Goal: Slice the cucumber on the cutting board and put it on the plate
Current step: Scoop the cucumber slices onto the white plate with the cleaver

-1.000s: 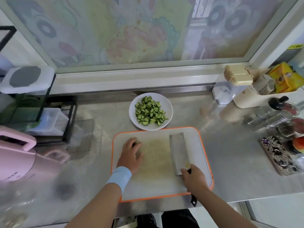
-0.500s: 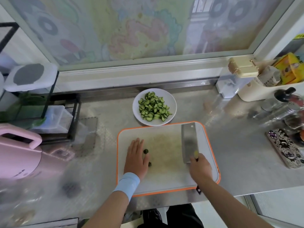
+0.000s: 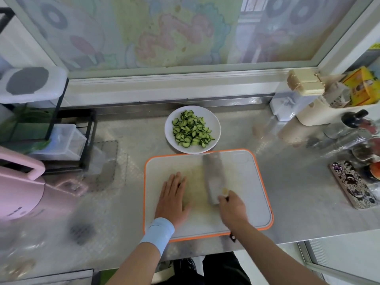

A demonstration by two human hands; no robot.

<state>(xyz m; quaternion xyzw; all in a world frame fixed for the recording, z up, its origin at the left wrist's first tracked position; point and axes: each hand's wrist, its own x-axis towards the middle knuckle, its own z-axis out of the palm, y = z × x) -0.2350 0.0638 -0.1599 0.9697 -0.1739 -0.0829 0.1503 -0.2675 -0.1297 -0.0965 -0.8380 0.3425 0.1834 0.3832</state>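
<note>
A white plate (image 3: 213, 122) behind the board holds a heap of cucumber slices (image 3: 192, 129). The orange-rimmed white cutting board (image 3: 246, 182) lies on the steel counter. My left hand (image 3: 172, 199) lies flat on the board's left part with fingers straight, covering whatever is under it. My right hand (image 3: 233, 208) grips the handle of a cleaver (image 3: 213, 177), whose broad blade lies tilted near flat on the middle of the board, pointing toward the plate.
A pink appliance (image 3: 18, 194) stands at the left, with a black rack and clear bins (image 3: 61, 140) behind it. At the right are a patterned phone (image 3: 353, 184), jars and bottles (image 3: 349, 136), and a cream container (image 3: 320, 112). The counter's front edge runs just below the board.
The cleaver has shifted left toward the board's middle. My left hand has flattened over the spot where two small dark cucumber bits showed half a second ago; they are now hidden.
</note>
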